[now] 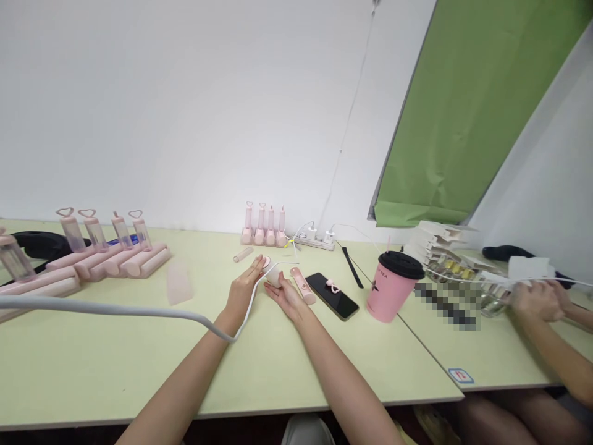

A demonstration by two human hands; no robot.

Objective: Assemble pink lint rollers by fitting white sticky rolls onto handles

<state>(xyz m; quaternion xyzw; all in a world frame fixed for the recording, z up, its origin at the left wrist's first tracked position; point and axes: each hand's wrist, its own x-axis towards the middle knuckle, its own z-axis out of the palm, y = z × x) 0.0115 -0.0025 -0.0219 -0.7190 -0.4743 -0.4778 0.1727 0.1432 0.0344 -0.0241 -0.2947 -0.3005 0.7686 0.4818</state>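
L+R hands half-curled, holding whitish pc.

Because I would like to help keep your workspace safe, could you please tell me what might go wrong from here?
The white cable crosses the view by the left hand and could snag as it works on the pale part. The lidded pink cup stands right of the phone; a bump from the right hand might tip it. The small pink looped piece lies on the phone, seemingly loose, and may slide off if nudged.
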